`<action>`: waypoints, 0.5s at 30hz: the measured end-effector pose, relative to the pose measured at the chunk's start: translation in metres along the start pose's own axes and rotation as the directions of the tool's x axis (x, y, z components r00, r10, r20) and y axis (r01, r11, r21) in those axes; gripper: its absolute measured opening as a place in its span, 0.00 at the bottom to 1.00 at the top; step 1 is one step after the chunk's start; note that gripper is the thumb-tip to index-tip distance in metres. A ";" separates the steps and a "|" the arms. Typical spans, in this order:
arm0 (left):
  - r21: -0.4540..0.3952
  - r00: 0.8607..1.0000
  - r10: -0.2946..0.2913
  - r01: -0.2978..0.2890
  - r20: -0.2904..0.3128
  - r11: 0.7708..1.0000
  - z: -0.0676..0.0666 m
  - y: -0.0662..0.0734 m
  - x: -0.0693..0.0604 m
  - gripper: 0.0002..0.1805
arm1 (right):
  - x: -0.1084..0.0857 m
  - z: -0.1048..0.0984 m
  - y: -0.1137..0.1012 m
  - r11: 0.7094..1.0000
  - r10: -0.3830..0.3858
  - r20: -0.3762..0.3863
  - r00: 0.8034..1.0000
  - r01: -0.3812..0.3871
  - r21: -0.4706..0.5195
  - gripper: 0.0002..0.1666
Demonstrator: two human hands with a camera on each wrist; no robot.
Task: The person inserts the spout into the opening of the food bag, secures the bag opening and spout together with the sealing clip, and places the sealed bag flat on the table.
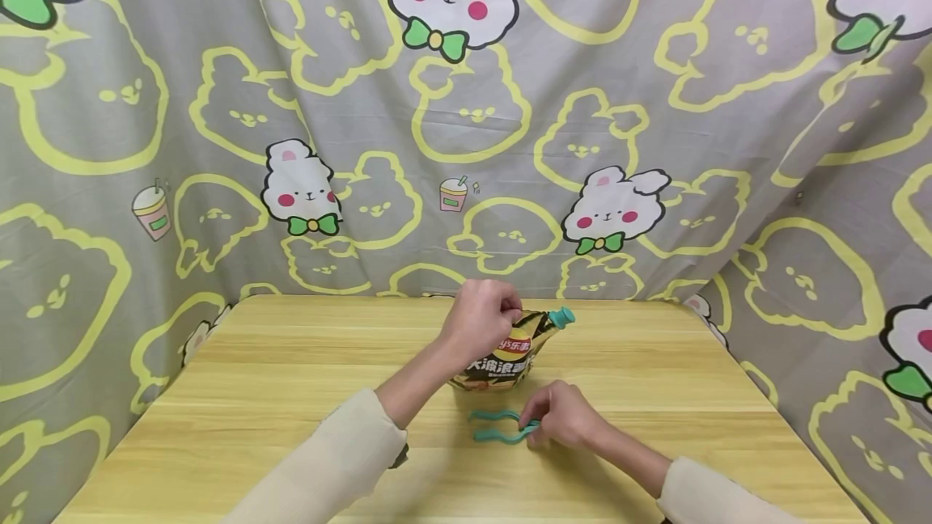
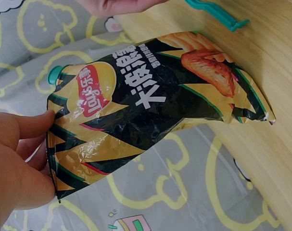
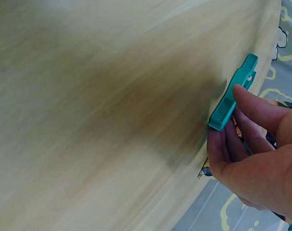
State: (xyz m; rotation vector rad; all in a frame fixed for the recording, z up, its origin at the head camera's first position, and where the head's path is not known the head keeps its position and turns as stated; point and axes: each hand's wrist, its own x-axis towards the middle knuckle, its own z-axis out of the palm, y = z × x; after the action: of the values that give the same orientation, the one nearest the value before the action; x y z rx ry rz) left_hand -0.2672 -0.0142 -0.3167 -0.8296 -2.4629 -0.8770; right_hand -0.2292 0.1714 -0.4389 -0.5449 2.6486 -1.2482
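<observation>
My left hand [image 1: 476,322] pinches the top edge of a black-and-gold Lay's potato chip bag [image 1: 502,370], holding it up over the table. A teal spout with a cap [image 1: 561,317] sticks out at the bag's upper right corner. In the left wrist view the bag [image 2: 131,101] hangs from the thumb and fingers, its front showing a chicken wing. In front of it, my right hand [image 1: 566,415] pinches a teal two-armed clip [image 1: 497,434] at one end; its arms are spread and point left. The right wrist view has the clip [image 3: 234,94] between thumb and fingers.
The wooden table [image 1: 306,395] extends beneath both hands. A grey curtain [image 1: 364,120] with yellow bear outlines and white cartoon animals hangs behind the table and along its sides.
</observation>
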 end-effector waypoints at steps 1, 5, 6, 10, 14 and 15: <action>-0.002 1.000 0.001 -0.001 0.000 1.000 0.000 0.000 0.000 0.06 | -0.001 0.000 0.000 1.000 0.003 -0.002 1.000 -0.003 0.003 0.14; 0.001 1.000 0.003 -0.003 -0.001 1.000 0.000 0.000 0.000 0.06 | -0.001 0.003 0.001 1.000 0.015 -0.012 1.000 -0.014 0.027 0.13; 0.000 1.000 0.002 -0.002 -0.001 1.000 0.001 0.000 0.000 0.06 | -0.001 0.003 0.001 0.999 0.018 -0.014 1.000 -0.017 0.033 0.13; -0.001 1.000 -0.001 0.001 -0.003 1.000 0.000 -0.001 -0.001 0.06 | 0.000 0.005 0.002 1.000 0.013 -0.023 1.000 -0.013 0.027 0.12; -0.007 1.000 0.000 0.000 -0.005 1.000 0.000 0.000 -0.001 0.06 | 0.001 0.006 0.003 1.000 0.014 -0.033 0.999 -0.014 0.014 0.12; -0.008 1.000 -0.001 0.001 -0.005 1.000 0.000 0.000 -0.001 0.06 | 0.001 0.006 0.003 1.000 0.017 -0.034 0.999 -0.016 0.016 0.12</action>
State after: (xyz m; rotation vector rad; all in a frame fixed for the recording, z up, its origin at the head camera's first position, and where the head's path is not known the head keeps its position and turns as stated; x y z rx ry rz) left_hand -0.2668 -0.0148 -0.3172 -0.8287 -2.4574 -0.8883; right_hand -0.2292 0.1692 -0.4450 -0.5024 2.6636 -1.2838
